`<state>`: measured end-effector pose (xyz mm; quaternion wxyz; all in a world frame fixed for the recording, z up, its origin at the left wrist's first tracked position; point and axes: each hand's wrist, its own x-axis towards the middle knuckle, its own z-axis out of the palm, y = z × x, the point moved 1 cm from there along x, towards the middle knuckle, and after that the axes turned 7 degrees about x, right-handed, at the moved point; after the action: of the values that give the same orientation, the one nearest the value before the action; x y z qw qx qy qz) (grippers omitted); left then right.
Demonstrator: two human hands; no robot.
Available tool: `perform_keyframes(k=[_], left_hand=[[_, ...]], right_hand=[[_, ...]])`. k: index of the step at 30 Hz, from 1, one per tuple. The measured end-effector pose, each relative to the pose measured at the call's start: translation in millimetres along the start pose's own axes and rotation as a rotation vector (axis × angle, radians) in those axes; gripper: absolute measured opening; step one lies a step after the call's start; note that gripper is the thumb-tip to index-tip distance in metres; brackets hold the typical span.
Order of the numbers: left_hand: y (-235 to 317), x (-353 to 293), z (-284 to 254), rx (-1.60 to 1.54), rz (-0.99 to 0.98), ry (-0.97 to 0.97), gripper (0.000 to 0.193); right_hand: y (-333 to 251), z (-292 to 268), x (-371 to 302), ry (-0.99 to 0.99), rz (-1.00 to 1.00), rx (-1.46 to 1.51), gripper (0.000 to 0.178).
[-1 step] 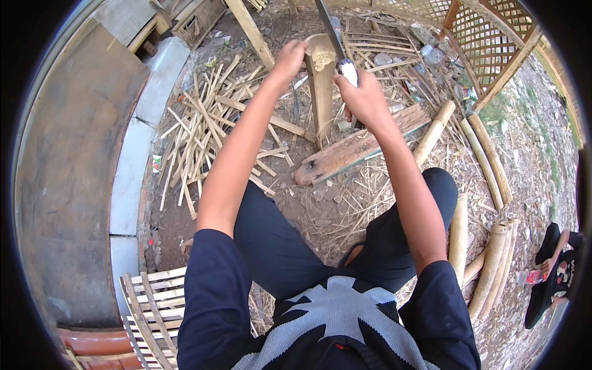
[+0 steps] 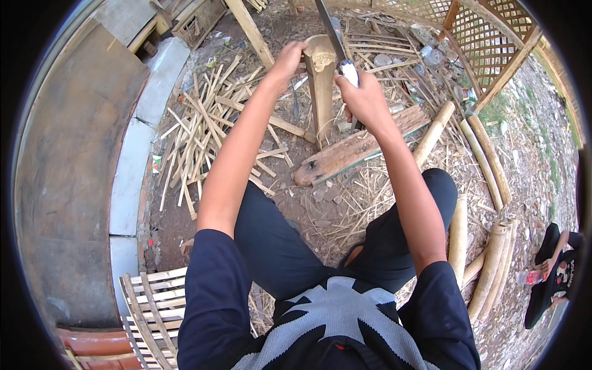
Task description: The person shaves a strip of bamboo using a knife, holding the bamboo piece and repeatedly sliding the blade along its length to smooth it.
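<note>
Showed rough-topped wood in post (image 2: 321, 92), worn wood in plank (image 2: 342, 154), metal in blade (image 2: 332, 34), smooth bamboo in poles (image 2: 435, 134), matt cloth in trousers (image 2: 271, 237).

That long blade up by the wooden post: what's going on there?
The camera wearer has the right grip around the white handle of a long dark blade, which points away beside the top of the wooden post. The left grip is at the post's top edge. Whether the blade touches the post is hard to tell. Loose sticks lie piled left of the post, and a plank lies near its foot.
</note>
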<state>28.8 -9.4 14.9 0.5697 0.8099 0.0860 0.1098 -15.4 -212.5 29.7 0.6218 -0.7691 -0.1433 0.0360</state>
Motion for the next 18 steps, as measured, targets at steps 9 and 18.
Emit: perform_keyframes(k=[9,18], left_hand=[[-4.1,-9.8,11.7,-0.102,-0.004,0.163,0.051],[-20.6,4.0,15.5,-0.076,0.018,0.206,0.049]], right_hand=[[-10.7,6.3,-6.1,-0.003,0.029,-0.017,0.043],[12.7,22.4,-1.6,0.125,-0.224,-0.06,0.038]])
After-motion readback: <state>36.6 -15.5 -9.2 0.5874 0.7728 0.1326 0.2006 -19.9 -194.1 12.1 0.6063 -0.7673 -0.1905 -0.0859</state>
